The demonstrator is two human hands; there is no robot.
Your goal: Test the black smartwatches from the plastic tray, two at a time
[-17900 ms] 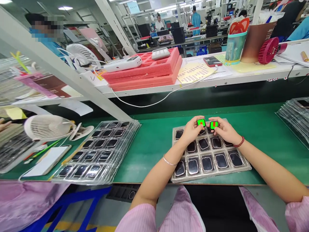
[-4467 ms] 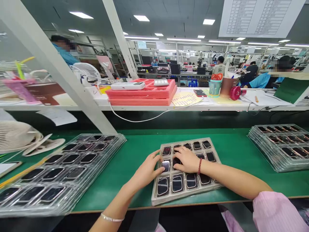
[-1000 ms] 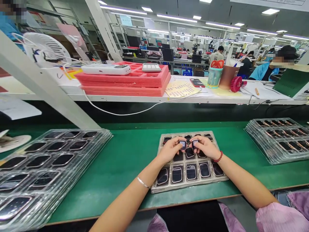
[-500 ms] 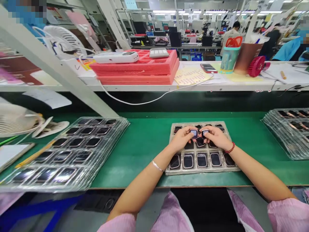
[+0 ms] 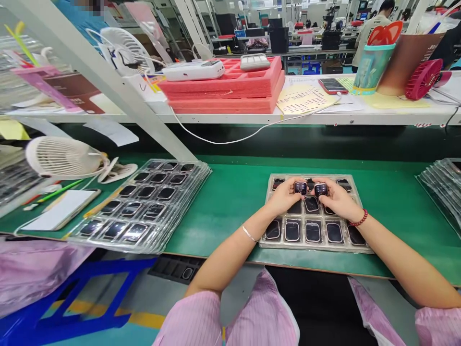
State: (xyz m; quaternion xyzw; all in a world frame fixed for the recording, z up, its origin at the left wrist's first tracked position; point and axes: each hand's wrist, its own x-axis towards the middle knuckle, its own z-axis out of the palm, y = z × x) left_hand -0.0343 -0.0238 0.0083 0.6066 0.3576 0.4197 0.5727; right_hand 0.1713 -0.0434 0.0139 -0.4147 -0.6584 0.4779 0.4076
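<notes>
Left hand (image 5: 287,196) and right hand (image 5: 336,198), slightly apart, each pinch by the edges one rounded-square, black-screened device (image 5: 300,188), (image 5: 321,190), presumably keeping both faces visible. Both devices: above the 12 o'clock side of the translucent plastic compartment tray (image 5: 317,247), likely centred for two-handed reach.

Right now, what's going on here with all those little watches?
Someone in pink sleeves is holding two of them, one in each hand. The left hand has a small watch and the right hand has a second watch, side by side. Both are held over a tray with more watches sitting in its slots. The tray is on a green table, and a stack of trays with watches on top stands to the left.
</notes>
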